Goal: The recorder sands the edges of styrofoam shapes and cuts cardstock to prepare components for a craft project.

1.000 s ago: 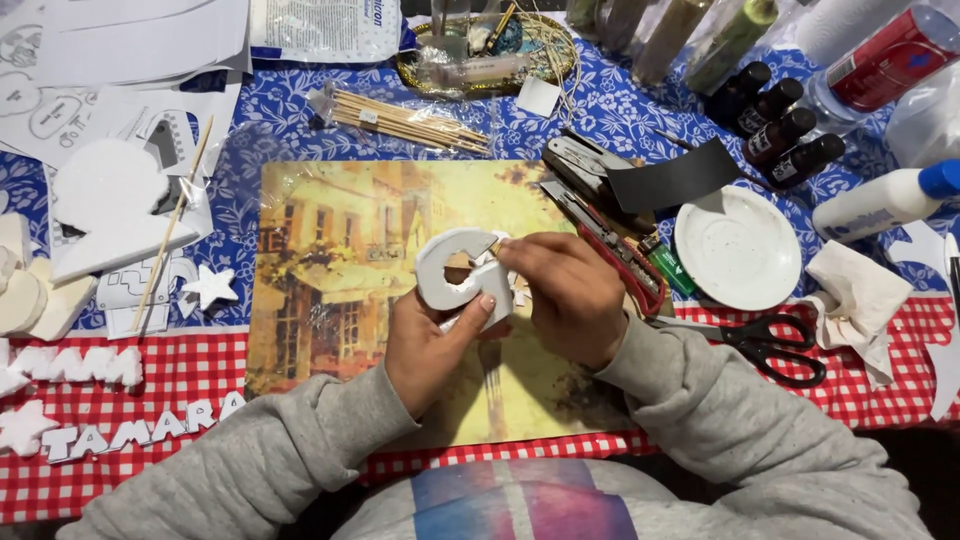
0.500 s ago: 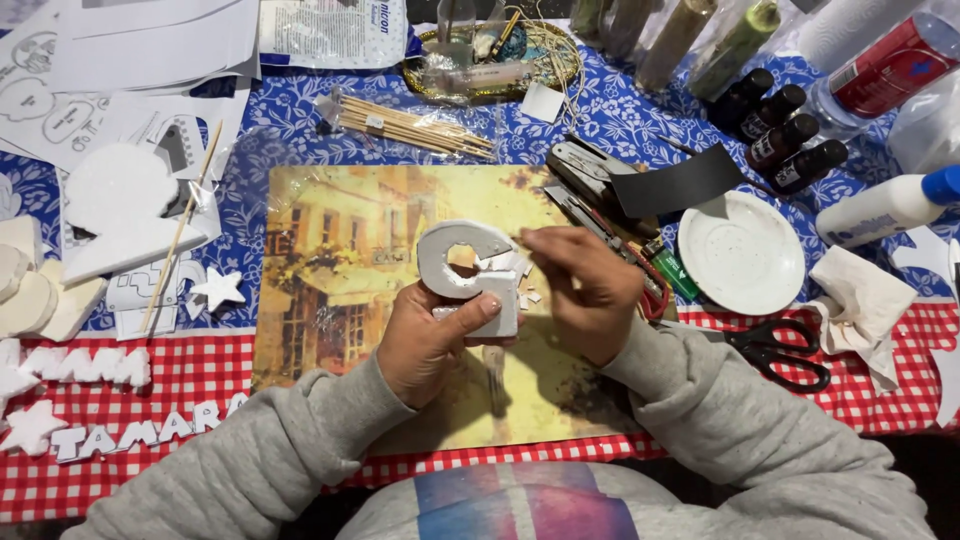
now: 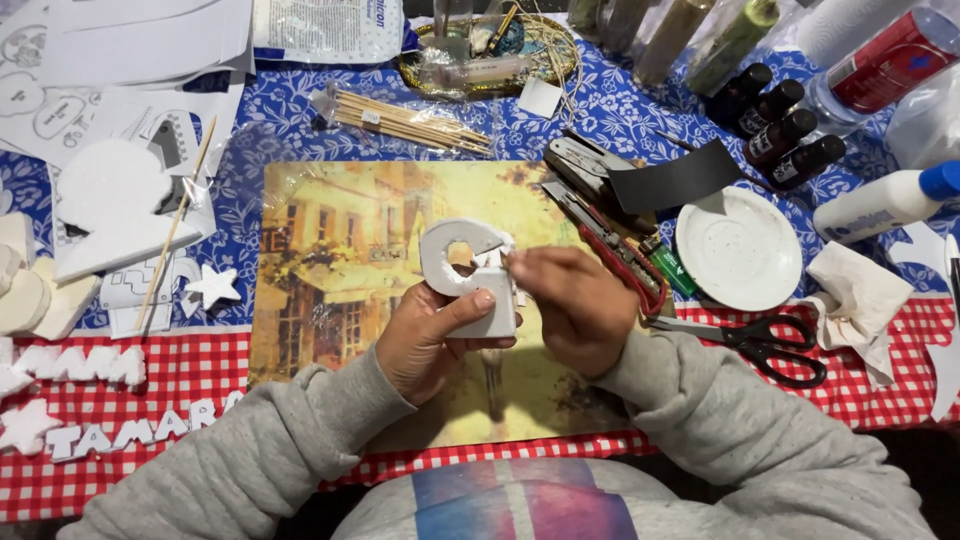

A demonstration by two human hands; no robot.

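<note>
Foam letter [image 3: 462, 270], lower half behind left hand [image 3: 425, 340].

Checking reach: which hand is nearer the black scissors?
Right. The right hand sits just left of the scissors; the left hand, holding the white foam letter, is farther left.

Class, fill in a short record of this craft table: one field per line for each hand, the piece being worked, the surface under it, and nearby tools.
Left hand: left hand grips the white foam cut-out from below, thumb across its lower block.
Right hand: right hand pinches the cut-out's right edge.
Piece: white, with a round hole near the top.
Surface: picture placemat on a patterned tablecloth.
Nearby tools: black scissors, white dish, bundle of wooden sticks, glue bottle.
</note>
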